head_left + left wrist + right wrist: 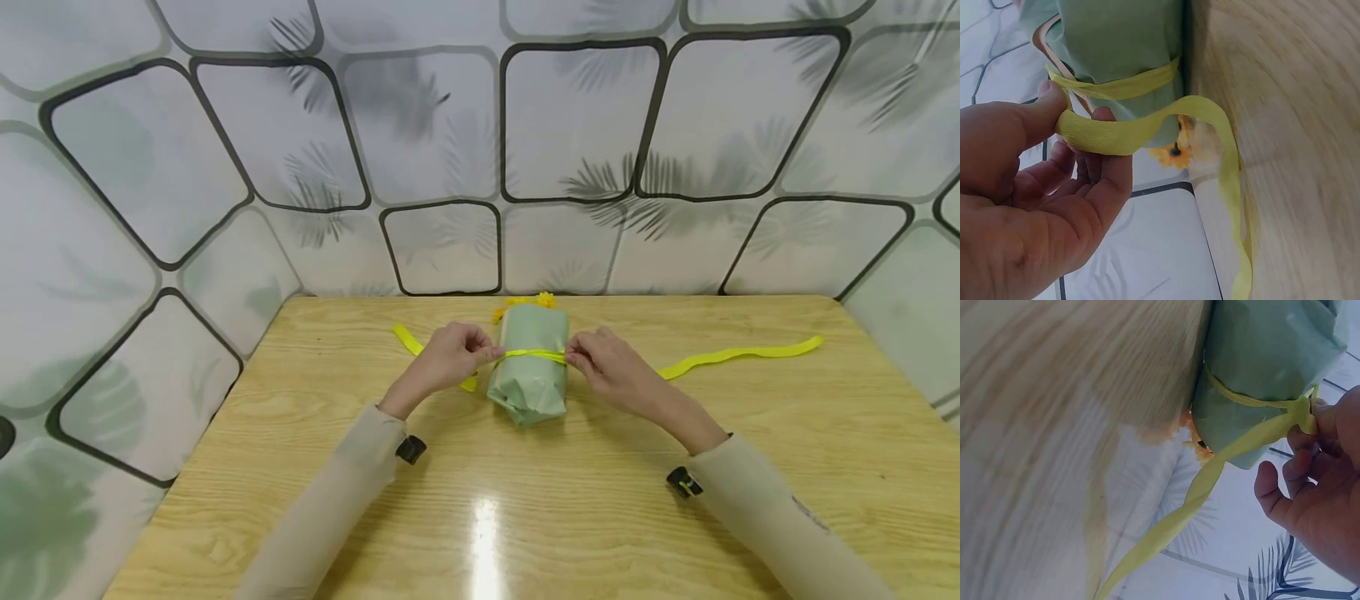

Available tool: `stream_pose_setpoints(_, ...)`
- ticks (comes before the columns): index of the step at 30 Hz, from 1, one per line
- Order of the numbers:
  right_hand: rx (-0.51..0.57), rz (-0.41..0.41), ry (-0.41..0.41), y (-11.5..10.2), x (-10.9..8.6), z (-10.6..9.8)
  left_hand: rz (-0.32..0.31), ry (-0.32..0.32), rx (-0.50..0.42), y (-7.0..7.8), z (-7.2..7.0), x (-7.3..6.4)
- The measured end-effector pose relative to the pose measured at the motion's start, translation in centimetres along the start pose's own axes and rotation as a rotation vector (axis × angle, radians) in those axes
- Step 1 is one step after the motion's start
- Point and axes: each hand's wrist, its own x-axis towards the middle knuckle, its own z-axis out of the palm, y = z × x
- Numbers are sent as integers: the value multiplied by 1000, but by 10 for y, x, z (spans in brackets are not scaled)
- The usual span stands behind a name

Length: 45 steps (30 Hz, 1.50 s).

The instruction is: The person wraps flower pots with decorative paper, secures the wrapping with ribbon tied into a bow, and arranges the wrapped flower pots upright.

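Note:
A bundle wrapped in pale green paper (534,329) lies on the table, orange-yellow flowers (545,299) showing at its far end. Around its middle runs a yellow ribbon (534,354). At the bundle's left side, my left hand (450,357) pinches the ribbon between thumb and fingers; in the left wrist view a loop of ribbon (1107,134) bends over those fingers and trails down to the table. On the opposite side my right hand (611,367) pinches the ribbon close to the paper. Its loose tail (1166,528) hangs away from the fingers in the right wrist view.
The wooden table (300,517) reaches back to a wall covering (577,121) patterned with rounded shapes and leaves. One ribbon end (750,353) stretches across the tabletop to the right, and the other end (407,339) lies behind the left hand.

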Motion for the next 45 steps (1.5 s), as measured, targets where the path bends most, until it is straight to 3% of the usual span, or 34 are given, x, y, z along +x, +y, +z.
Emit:
stream_pose_setpoints(3,22,-16,7,0,-1,1,28,-6,24,-1,-1,-3)
stream_pose_setpoints(7,83,-2,22,0,-5,2,116,-47,44,-8,3,-6)
stream_pose_setpoints(13,82,11,118,-1,-9,5,209,-54,-16,-10,11,-11)
stream_pose_setpoints(15,113,63,126,-3,-9,6,223,-48,-28,-8,13,-12)
stream_pose_setpoints(18,217,213,90,-8,-10,6,239,-28,-18,-6,16,-12)
stream_pose_setpoints(23,436,411,36,-15,-11,4,210,2,-13,-2,19,-14)
stream_pose_setpoints(32,768,427,-110,-19,-8,-13,151,33,-52,-2,19,-20)
stream_pose_setpoints(45,825,450,42,-10,-18,-22,194,60,6,6,21,-16)
